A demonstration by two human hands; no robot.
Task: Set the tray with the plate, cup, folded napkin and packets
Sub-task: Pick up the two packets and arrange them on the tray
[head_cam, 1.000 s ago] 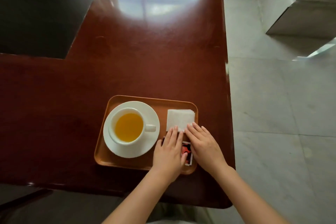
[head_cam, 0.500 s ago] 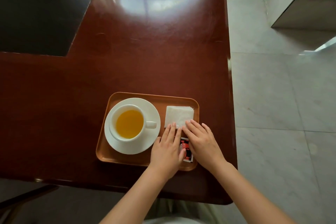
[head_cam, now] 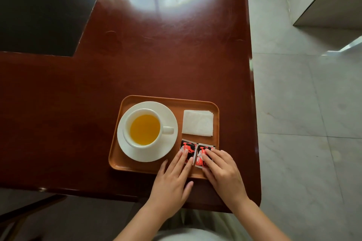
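An orange-brown tray lies near the table's front edge. On its left half a white plate carries a white cup of yellow drink, handle to the right. A folded white napkin lies at the tray's far right. Below it, two red-and-black packets lie side by side: the left packet and the right packet. My left hand rests flat with fingertips on the left packet. My right hand rests flat with fingertips on the right packet. Neither hand grips anything.
The glossy dark red table ends close to the tray on the right, above a pale tiled floor. A dark panel covers the far left. A white cabinet stands at the far right.
Both hands have slid back toward me, off the napkin's edge. The two packets, mostly covered before, now show side by side under my fingertips.
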